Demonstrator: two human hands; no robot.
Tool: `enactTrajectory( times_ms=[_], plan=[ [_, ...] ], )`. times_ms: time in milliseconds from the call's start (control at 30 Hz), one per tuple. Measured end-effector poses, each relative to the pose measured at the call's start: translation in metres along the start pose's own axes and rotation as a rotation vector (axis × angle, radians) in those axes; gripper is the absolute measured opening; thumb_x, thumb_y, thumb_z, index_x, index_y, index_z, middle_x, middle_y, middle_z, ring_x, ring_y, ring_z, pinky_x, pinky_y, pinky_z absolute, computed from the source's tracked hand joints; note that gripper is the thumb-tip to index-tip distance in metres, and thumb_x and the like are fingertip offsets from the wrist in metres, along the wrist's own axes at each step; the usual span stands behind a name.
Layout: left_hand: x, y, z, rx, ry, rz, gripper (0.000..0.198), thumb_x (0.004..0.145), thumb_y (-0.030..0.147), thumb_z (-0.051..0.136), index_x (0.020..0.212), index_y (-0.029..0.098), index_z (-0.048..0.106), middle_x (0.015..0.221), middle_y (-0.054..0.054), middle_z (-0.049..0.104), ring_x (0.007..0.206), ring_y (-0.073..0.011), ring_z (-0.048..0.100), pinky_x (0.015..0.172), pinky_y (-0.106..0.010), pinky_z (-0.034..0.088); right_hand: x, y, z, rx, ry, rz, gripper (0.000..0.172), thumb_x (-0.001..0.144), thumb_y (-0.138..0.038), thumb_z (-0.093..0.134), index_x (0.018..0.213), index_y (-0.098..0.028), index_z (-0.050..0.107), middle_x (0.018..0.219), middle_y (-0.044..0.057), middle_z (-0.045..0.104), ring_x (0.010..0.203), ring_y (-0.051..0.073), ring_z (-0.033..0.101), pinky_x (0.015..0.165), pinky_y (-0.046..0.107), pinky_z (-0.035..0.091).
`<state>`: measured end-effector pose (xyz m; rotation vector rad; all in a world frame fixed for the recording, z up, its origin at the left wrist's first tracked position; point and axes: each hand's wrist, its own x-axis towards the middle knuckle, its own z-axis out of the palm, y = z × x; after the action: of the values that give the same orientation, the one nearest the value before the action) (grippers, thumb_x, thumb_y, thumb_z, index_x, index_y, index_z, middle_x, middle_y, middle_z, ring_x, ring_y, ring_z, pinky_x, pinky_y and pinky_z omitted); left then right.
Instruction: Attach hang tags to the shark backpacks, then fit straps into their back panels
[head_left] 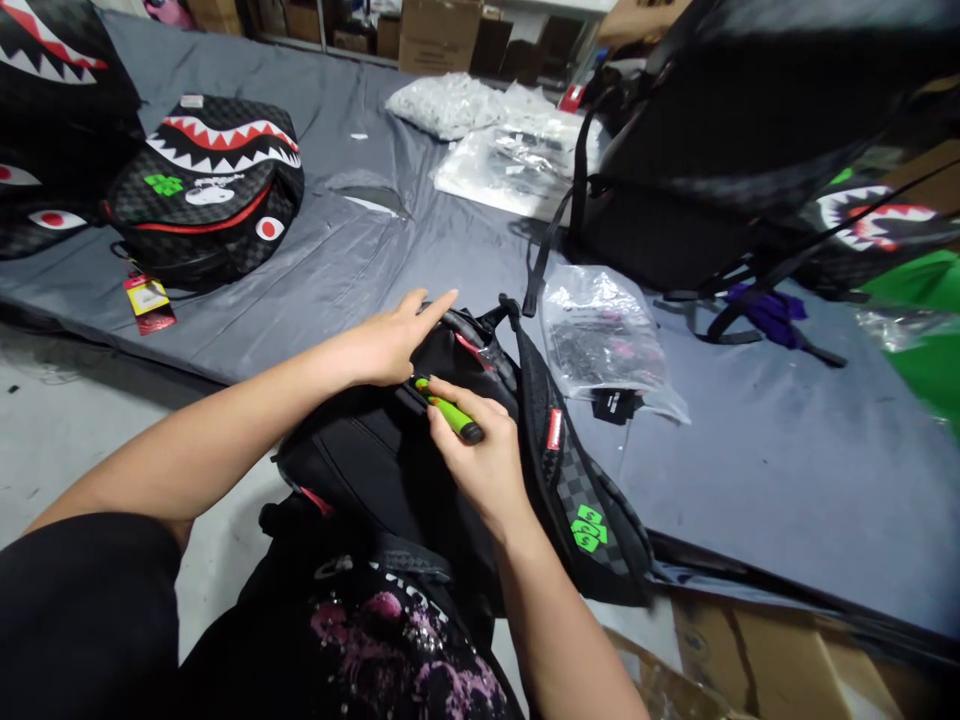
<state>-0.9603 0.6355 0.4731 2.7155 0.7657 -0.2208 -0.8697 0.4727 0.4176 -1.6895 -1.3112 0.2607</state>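
Note:
A black backpack [375, 450] lies at the table's near edge, leaning toward my body, its dark interior or lining showing. One shoulder strap [577, 480] with a grey check, a red tag and green patches hangs on its right side. My left hand [386, 345] rests at the bag's upper edge, its visible fingers spread. In my right hand [484, 440] is a slim bright green tool with a black end [454, 415], gripped between thumb and fingers. Its tip points at the bag beside my left hand; the tip itself is too small to make out.
A check backpack [217, 190] with shark teeth and a hang tag sits at the left. Clear plastic bags [510, 160] lie at the back, another bag [604, 335] beside the strap. A large black backpack [690, 150] stands right. Cardboard boxes [750, 650] are below the table.

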Motion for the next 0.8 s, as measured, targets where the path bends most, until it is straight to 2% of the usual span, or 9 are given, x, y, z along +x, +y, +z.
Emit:
enactTrajectory(
  times_ms=[200,333,467,633,800],
  plan=[
    [-0.0029,0.0021,-0.003,-0.024,-0.007,-0.002,0.102,0.078,0.01,0.056,0.155,0.03,-0.009,0.163,-0.016,0.003,0.137,-0.0295,0.044,0.105,-0.035,0.041,0.0025,0.0001,-0.0071,0.029,-0.085,-0.032,0.028,0.084,-0.019,0.06,0.109,-0.024,0.071,0.119,0.004,0.072,0.105,0.022,0.069,0.095,0.04,0.05],
    [-0.0024,0.0012,-0.0026,-0.042,0.014,0.012,0.102,0.077,0.01,0.058,0.155,0.029,-0.005,0.163,-0.017,0.006,0.137,-0.0296,0.044,0.104,-0.037,0.043,0.0033,-0.0016,-0.0086,-0.082,-0.079,-0.07,0.028,0.084,-0.016,0.06,0.108,-0.024,0.071,0.118,0.006,0.072,0.103,0.023,0.07,0.095,0.042,0.05],
    [-0.0019,0.0013,-0.0021,-0.025,0.022,0.003,0.104,0.076,0.011,0.059,0.156,0.028,-0.005,0.163,-0.017,0.006,0.137,-0.0302,0.043,0.106,-0.036,0.042,0.0049,-0.0003,-0.0107,-0.015,-0.142,-0.064,0.028,0.084,-0.015,0.06,0.109,-0.023,0.071,0.12,0.005,0.071,0.106,0.021,0.069,0.094,0.039,0.051],
    [-0.0016,0.0012,-0.0016,-0.025,0.011,0.002,0.104,0.076,0.01,0.059,0.156,0.027,-0.006,0.163,-0.017,0.004,0.139,-0.0317,0.041,0.108,-0.037,0.041,0.0067,0.0012,-0.0095,-0.032,-0.125,-0.064,0.027,0.084,-0.016,0.06,0.109,-0.022,0.071,0.119,0.006,0.072,0.106,0.021,0.069,0.095,0.038,0.051],
    [0.0003,-0.0013,0.0005,-0.052,0.029,0.011,0.105,0.075,0.01,0.059,0.156,0.028,-0.005,0.163,-0.017,0.005,0.138,-0.0337,0.043,0.105,-0.039,0.044,0.0062,-0.0004,-0.0111,-0.068,-0.12,-0.038,0.026,0.085,-0.017,0.06,0.108,-0.023,0.071,0.117,0.005,0.072,0.102,0.021,0.071,0.092,0.038,0.052]
  ],
)
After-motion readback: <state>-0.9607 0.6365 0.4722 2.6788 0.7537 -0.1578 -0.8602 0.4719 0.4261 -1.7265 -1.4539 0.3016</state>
